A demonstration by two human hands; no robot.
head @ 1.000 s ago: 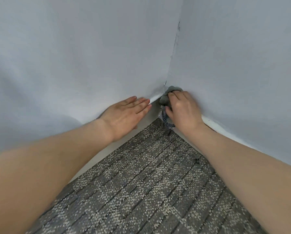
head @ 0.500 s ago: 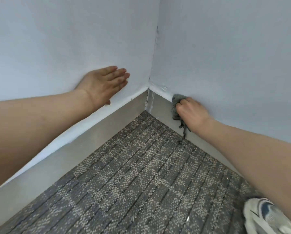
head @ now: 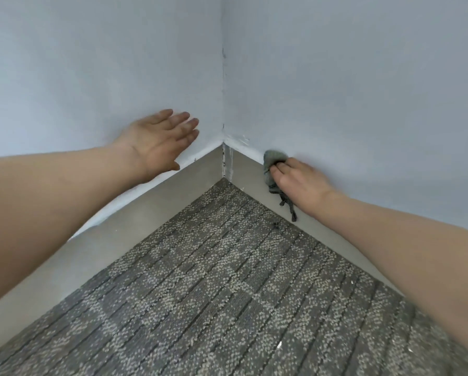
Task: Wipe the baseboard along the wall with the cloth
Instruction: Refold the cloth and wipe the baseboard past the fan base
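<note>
Moved: cloth (head: 273,162) out of the corner (head: 224,161) since a second ago.
Cloth: bunched under right fingers (head: 281,169), against baseboard (head: 247,169) upper edge.
Right hand (head: 299,184): fingers gripping cloth.
Left hand (head: 156,145): fingers straight, flat on wall (head: 91,77).

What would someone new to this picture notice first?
Most striking is the right hand, holding a bunched cloth against the baseboard just right of the room corner, with a dark strand hanging below it. The left hand is spread open by the left wall, above patterned grey carpet.
</note>
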